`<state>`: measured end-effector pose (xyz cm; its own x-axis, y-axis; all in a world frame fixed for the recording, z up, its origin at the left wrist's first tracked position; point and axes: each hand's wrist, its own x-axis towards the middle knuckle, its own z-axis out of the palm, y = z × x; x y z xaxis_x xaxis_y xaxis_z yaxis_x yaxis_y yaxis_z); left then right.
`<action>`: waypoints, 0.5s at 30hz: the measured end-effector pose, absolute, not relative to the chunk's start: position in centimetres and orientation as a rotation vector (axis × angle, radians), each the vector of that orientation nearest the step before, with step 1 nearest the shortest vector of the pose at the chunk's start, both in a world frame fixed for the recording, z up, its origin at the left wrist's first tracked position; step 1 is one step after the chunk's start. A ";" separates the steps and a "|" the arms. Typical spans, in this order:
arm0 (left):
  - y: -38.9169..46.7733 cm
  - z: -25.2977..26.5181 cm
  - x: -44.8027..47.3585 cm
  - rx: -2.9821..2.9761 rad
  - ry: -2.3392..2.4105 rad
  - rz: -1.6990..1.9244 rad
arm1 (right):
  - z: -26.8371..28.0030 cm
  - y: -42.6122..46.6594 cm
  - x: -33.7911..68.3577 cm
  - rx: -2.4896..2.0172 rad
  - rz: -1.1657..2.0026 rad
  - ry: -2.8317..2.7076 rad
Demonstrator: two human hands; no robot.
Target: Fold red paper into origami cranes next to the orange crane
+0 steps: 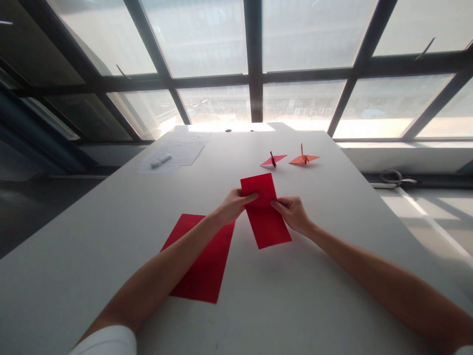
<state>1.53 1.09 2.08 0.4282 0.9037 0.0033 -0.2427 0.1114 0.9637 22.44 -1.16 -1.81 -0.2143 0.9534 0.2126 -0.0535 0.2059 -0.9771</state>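
A narrow red sheet of paper (266, 222) is held up above the white table, tilted slightly, with a faint crease across its middle. My left hand (233, 204) pinches its left edge, thumb lying on the front face. On the opposite edge, my right hand (291, 211) grips the paper between thumb and fingers. Beneath my left forearm lies a larger red sheet (201, 273), flat on the table and partly covered by the arm.
Two folded paper cranes, one red (274, 160) and one orange (304, 159), stand farther back on the white table (121, 217). White papers (185, 152) with a whitish object (161, 160) on them lie at back left. Framed windows (214, 103) rise beyond the far edge.
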 end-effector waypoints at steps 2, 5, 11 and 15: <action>1.1 1.9 1.7 1.090 0.769 1.037 | -1.8 -1.2 22.3 -0.913 1.213 -1.439; 1.1 2.0 1.8 1.029 0.770 1.081 | -1.8 -1.2 22.1 -0.908 1.237 -1.414; 1.0 2.4 2.1 0.997 0.747 1.212 | -1.6 -1.3 21.8 -0.913 1.256 -1.385; 1.0 2.7 2.3 0.992 0.766 1.274 | -1.4 -1.5 21.7 -0.908 1.272 -1.369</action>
<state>2.27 1.00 2.69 0.1598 0.9852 0.0620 -0.4068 0.0085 0.9135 21.75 -1.47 -1.44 -0.2015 0.9630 0.1788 -0.1075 0.1597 -0.9813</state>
